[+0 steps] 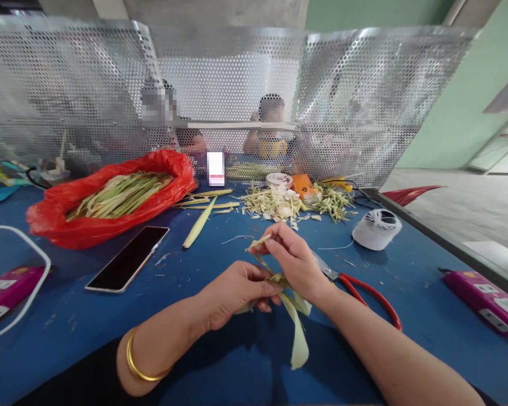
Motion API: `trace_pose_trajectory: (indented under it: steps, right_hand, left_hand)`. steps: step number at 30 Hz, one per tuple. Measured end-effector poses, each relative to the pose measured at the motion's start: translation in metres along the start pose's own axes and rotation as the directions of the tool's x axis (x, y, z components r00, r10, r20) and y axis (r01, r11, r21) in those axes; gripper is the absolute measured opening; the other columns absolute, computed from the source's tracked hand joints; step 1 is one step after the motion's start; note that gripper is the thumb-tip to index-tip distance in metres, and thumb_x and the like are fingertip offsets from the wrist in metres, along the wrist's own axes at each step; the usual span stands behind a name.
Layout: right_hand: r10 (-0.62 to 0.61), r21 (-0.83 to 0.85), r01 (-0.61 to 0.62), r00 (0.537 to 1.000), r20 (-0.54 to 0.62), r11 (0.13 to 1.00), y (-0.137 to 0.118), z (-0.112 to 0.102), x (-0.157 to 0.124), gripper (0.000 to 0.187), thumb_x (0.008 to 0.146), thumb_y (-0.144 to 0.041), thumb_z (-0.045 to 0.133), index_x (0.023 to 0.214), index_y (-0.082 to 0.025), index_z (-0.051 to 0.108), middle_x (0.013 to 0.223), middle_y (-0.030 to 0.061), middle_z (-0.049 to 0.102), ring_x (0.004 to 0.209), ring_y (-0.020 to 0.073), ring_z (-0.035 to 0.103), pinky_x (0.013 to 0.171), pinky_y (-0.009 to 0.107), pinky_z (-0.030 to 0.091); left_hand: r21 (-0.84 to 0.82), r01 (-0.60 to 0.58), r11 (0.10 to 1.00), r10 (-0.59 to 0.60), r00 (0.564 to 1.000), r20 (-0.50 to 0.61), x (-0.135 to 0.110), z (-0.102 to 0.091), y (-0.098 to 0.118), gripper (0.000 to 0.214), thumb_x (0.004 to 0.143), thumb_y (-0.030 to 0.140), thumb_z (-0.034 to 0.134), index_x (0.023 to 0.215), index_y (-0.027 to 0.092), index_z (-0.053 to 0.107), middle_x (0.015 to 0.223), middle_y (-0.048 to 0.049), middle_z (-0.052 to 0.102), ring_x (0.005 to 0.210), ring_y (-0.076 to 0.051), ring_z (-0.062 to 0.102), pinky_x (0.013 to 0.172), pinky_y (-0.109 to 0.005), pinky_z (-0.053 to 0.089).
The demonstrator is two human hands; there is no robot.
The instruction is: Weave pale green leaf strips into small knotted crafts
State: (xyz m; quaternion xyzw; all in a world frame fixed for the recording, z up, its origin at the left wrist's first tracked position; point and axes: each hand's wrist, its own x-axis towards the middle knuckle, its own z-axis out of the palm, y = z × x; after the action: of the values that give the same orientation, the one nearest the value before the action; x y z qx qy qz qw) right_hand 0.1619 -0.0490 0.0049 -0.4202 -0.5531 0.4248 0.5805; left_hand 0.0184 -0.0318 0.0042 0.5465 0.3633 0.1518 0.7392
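Note:
Strips of pale green corn husk (298, 341) are between my two hands, and one wide piece hangs below them. My left hand (241, 290), with a gold bangle on the forearm, pinches the bunched middle of the husk. My right hand (294, 262) is closed on a thin twisted end that sticks out to the left between thumb and fingers. Part of the husk is hidden behind the fingers. Red-handled scissors (379, 296) lie on the blue table beside my right wrist, their blades partly covered by that hand.
A red plastic bag (53, 223) of husk strips lies at left, near a phone (127, 259). A single husk (200, 224), a pile of trimmings (271, 202) and a white thread spool (376, 230) are farther back. Purple power strips (486, 299) flank me. Behind a perforated metal screen (237, 73) sit people.

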Motion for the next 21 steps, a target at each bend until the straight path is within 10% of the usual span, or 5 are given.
trace_pose_trajectory:
  steps: [8, 14, 21]
  right_hand:
    - [0.177, 0.030, -0.188, 0.959, 0.220, 0.982, -0.009, 0.004, -0.010, 0.013, 0.088, -0.037, 0.052, 0.089, -0.025, 0.049, 0.089, -0.0006, 0.068, 0.036, 0.0061, 0.050, 0.031, 0.020, 0.038]
    - [0.080, 0.149, -0.093, 0.993, 0.093, 0.985, -0.017, -0.007, -0.003, 0.020, 0.081, -0.038, 0.064, 0.093, -0.023, 0.058, 0.086, 0.0013, 0.067, 0.077, 0.0150, 0.065, 0.064, 0.025, 0.052]
    - [0.237, -0.386, -0.137, 0.945, 0.226, 0.912, -0.015, -0.032, 0.010, 0.023, 0.080, -0.041, 0.064, 0.083, -0.018, 0.065, 0.068, -0.0009, 0.063, 0.063, 0.0139, 0.057, 0.061, 0.026, 0.044]
  left_hand:
    - [-0.153, -0.061, 0.986, 0.059, 0.998, -0.013, 0.006, 0.002, -0.008, 0.030, 0.066, 0.038, 0.079, 0.077, 0.014, 0.065, 0.060, -0.0007, 0.064, 0.046, -0.008, 0.052, 0.052, -0.022, 0.044]
    - [-0.169, -0.039, 0.985, 0.024, 0.995, -0.093, 0.008, -0.002, -0.007, 0.020, 0.066, 0.028, 0.077, 0.072, 0.012, 0.068, 0.066, -0.0033, 0.067, 0.049, -0.008, 0.054, 0.053, -0.023, 0.043]
    - [-0.259, -0.162, 0.952, 0.090, 0.959, -0.269, 0.004, -0.009, 0.011, 0.013, 0.067, 0.022, 0.073, 0.071, 0.012, 0.067, 0.064, -0.0020, 0.065, 0.046, -0.007, 0.053, 0.053, -0.022, 0.043]
